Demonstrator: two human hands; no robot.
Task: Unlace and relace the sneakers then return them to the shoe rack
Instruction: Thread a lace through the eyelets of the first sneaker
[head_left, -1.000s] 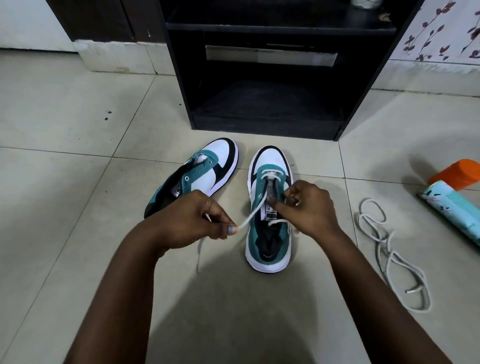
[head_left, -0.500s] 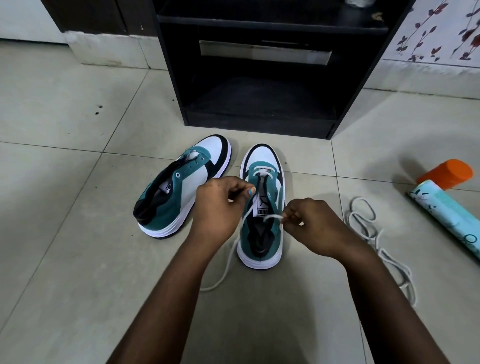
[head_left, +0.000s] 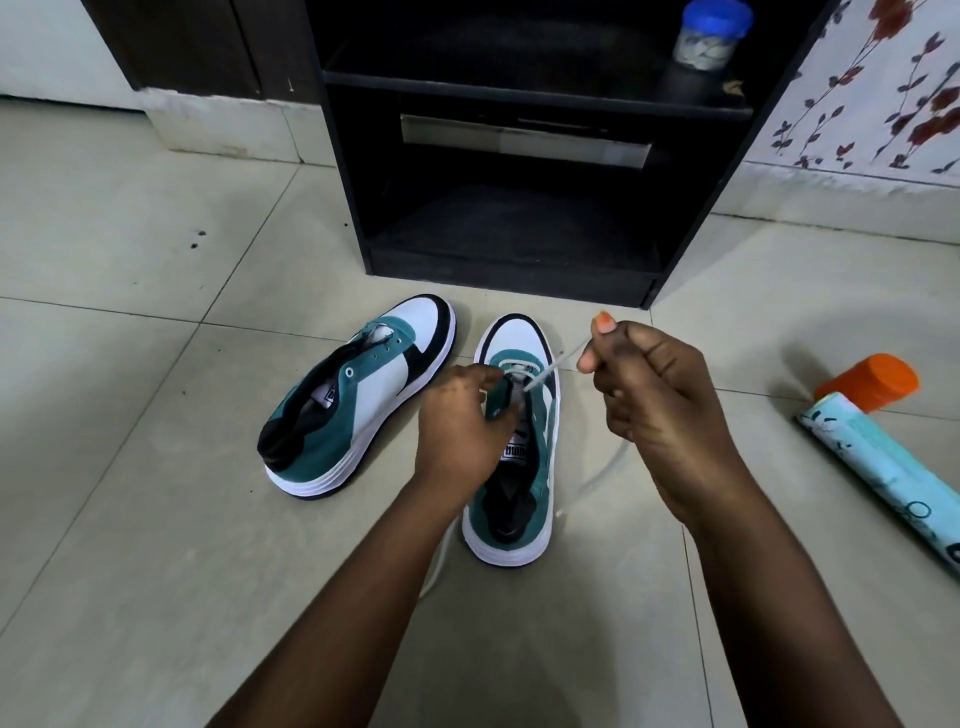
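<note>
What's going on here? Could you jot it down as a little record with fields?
activity: lacing a sneaker on the tiled floor
right hand: pinches the white lace, pulled up and to the right
left hand: holds the near sneaker at its eyelets
other sneaker: beside it, tipped, unlaced
rack: black, behind the shoes

We see pale floor tiles (head_left: 156, 519), a black shelf unit (head_left: 519, 218) standing against a floral-papered wall (head_left: 883, 93).
</note>
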